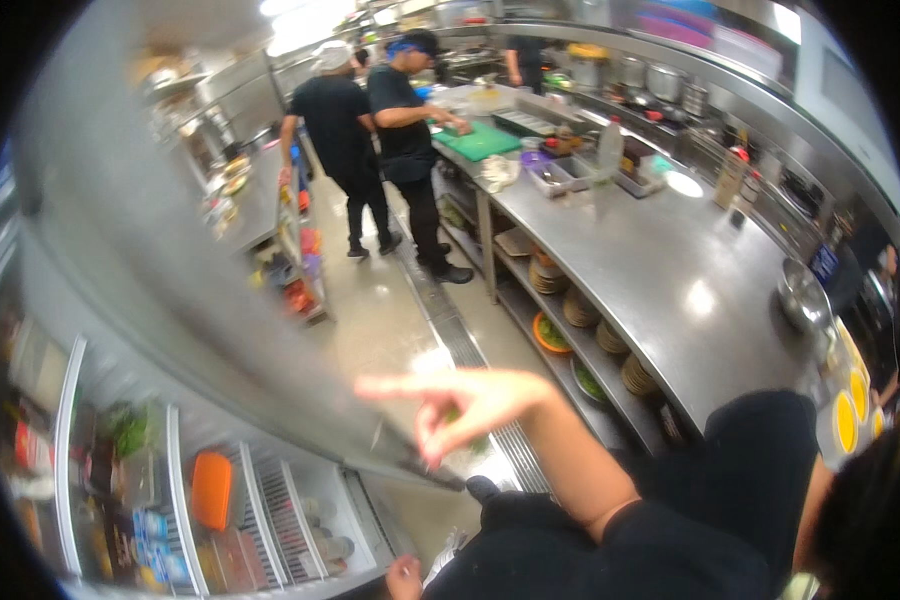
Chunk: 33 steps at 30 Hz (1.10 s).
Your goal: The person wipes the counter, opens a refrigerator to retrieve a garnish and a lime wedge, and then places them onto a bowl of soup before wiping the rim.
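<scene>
My right hand (pixel 487 401) stretches out across the middle with the index finger extended to the left. Its other fingers are partly bent, and nothing shows in it. The hand is over the floor, beside the blurred edge of a grey door or panel (pixel 262 337). My left hand (pixel 405 579) is cut off by the bottom edge, so its grip is unclear. Near it is an open refrigerator with wire shelves (pixel 270 480). An orange-lidded container (pixel 211 491), leafy greens (pixel 131 427) and blue-and-white packages (pixel 154 544) sit inside.
A steel worktable (pixel 607 247) runs along the right, with stacked plates (pixel 581 307) underneath. Two people (pixel 330 135) stand beyond, one with hands over a green cutting board (pixel 476 141). Dark clothing (pixel 765 420) of someone close by shows at right. A drain grate (pixel 450 337) crosses the floor.
</scene>
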Available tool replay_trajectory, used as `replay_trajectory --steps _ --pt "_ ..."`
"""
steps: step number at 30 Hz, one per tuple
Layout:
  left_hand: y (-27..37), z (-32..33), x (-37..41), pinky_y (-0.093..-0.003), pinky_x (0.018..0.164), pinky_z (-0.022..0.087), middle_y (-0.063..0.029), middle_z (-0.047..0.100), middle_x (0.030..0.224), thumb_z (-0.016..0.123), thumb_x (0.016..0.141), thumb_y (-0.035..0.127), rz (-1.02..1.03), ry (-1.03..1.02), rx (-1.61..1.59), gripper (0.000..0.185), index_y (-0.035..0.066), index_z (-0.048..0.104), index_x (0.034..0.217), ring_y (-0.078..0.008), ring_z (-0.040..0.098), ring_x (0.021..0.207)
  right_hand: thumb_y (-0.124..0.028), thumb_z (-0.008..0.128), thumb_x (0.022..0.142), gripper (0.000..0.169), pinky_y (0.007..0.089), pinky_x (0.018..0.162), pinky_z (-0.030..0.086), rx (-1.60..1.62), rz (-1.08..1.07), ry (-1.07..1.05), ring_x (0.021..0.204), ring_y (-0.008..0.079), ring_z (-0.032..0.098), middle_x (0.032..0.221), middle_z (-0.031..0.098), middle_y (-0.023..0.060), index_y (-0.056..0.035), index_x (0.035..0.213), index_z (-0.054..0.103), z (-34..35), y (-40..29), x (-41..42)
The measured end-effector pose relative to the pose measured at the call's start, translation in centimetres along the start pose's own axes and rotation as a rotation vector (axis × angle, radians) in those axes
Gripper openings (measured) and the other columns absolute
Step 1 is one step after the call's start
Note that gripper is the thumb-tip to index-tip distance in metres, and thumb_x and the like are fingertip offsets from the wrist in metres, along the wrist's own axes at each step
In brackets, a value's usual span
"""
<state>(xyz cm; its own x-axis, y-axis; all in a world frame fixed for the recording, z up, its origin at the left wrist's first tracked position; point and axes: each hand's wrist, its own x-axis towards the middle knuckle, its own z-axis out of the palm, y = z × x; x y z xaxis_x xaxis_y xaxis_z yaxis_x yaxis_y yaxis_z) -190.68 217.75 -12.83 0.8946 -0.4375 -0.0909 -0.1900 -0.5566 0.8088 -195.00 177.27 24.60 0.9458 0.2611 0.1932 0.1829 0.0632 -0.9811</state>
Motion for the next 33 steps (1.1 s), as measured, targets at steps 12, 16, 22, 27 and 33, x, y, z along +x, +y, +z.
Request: replay_trajectory --steps 12,16,22,27,33 --pt "15.4 9.2 12.6 -0.0340 0.062 0.044 -0.0076 0.063 0.075 0.057 0.094 0.031 0.063 -0.475 -0.014 0.035 -0.002 0.066 0.096 -0.0206 0.051 0.064 -0.056 0.053 0.092 0.046 0.0280 0.057 0.042 1.071 0.426 0.577 0.078 0.0115 0.054 0.100 0.057 0.0030 -0.0155 0.113 0.057 -0.1 18.6 -3.5" --pt "20.7 14.0 18.4 -0.0338 0.063 0.044 -0.0074 0.063 0.077 0.057 0.094 0.031 0.093 -0.608 0.000 0.034 -0.002 0.066 0.098 -0.0205 0.051 0.065 -0.044 0.055 0.093 0.039 0.0369 0.070 0.050 1.078 0.327 0.683 0.087 0.0158 0.054 0.105 0.052 0.0043 -0.0123 0.117 0.055 -4.2 19.8 -4.4" --pt "24.8 18.5 25.8 -0.0335 0.066 0.045 -0.0071 0.064 0.079 0.058 0.094 0.031 0.063 -0.703 0.093 0.035 -0.002 0.066 0.101 -0.0203 0.052 0.067 -0.030 0.052 0.095 0.038 0.0454 0.085 0.053 0.985 0.010 0.910 0.101 0.0177 0.050 0.116 0.045 0.0061 -0.0095 0.126 0.052 -12.3 18.5 -9.6" --pt "23.3 18.2 33.0 -0.0332 0.068 0.045 -0.0068 0.064 0.080 0.058 0.094 0.031 -0.041 -0.674 0.185 0.035 -0.002 0.065 0.104 -0.0201 0.052 0.069 -0.015 0.056 0.091 0.034 0.0388 0.082 0.053 0.854 -0.117 1.202 0.098 0.0154 0.051 0.112 0.047 0.0059 -0.0077 0.123 0.050 -16.8 17.5 -14.9" --pt "37.6 20.1 37.4 -0.0324 0.070 0.046 -0.0070 0.064 0.095 0.056 0.095 0.032 0.018 -0.549 -0.084 0.043 -0.002 0.058 0.120 -0.0184 0.053 0.074 -0.016 0.060 0.090 0.034 0.0294 0.071 0.049 0.659 0.016 1.375 0.089 0.0114 0.054 0.104 0.055 0.0046 -0.0051 0.121 0.051 -20.1 20.1 -13.7"
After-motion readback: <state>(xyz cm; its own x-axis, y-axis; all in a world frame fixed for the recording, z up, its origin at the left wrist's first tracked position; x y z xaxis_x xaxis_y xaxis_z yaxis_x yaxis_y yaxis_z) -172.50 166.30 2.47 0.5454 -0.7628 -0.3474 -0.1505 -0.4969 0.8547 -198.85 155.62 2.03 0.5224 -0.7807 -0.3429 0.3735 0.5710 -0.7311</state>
